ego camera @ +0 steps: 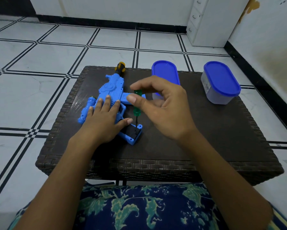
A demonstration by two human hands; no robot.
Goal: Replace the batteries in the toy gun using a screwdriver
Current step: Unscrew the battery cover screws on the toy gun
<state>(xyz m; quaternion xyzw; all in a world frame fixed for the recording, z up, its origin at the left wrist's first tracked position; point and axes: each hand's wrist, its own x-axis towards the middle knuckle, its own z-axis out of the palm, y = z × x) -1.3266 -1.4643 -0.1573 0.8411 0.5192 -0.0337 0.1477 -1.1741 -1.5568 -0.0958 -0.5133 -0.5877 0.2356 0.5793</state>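
Centrally, a blue toy gun (112, 92) is pinned flat on a dark woven surface (205, 130) while a green screwdriver (137, 103) is held upright at its grip.

The toy gun is laid on its side at the middle of the frame, with its yellow-and-black muzzle pointed toward the upper edge of the surface. The left hand (104, 120) is spread over the gun's body with fingers straight, pressed flat and gripping nothing. The screwdriver is pinched near the top of its handle by the thumb and fingers of the right hand (164, 107), and its dark shaft is set down onto the black panel of the gun's grip, just below centre. Two blue-lidded containers are placed on the surface toward the upper right: the first container (166, 72) is partly hidden behind the right hand, and the second container (221, 82) is set well apart near the right edge. A white tiled floor (31, 97) with black lines is seen around the surface.
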